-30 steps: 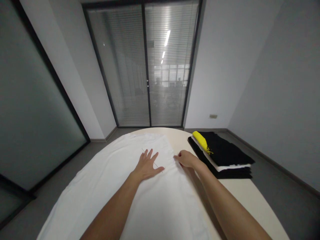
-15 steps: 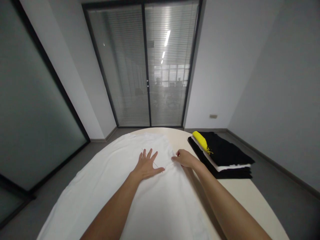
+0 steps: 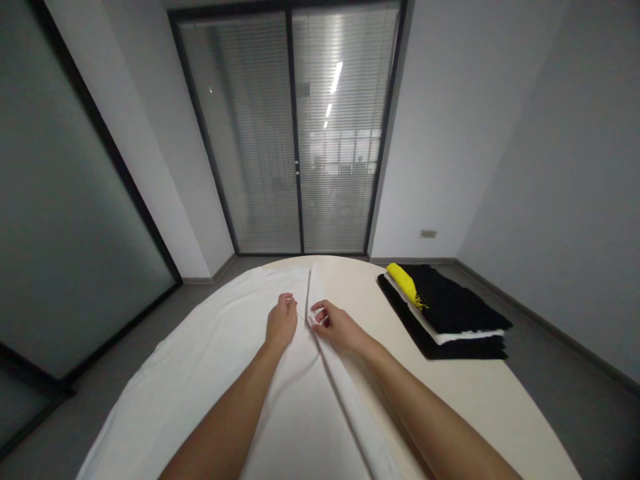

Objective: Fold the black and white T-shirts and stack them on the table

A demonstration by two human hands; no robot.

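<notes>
A large white cloth (image 3: pixel 215 347), perhaps a garment, lies spread over the round table. Its right side is turned over into a long narrow fold (image 3: pixel 345 393) running from near to far. My right hand (image 3: pixel 337 327) pinches this folded strip at its far part, fingers curled. Just to the left, my left hand (image 3: pixel 283 320) rests on the cloth with its fingers drawn together. A thin line shows beside its fingertips; whether it is a thread or a mark on the fabric, I cannot tell. What the left fingers hold, if anything, is hidden.
On the table (image 3: pixel 480 400) at the right lies a stack of folded black clothes (image 3: pixel 450 300), with a white layer and a yellow patch (image 3: pixel 403 283). Beyond the table stand glass doors with blinds (image 3: pixel 295 133). A frosted glass panel (image 3: pixel 65 200) is at the left.
My right hand has moved left, turning the cloth's right edge over into a fold. The left hand, spread flat before, has drawn its fingers together.
</notes>
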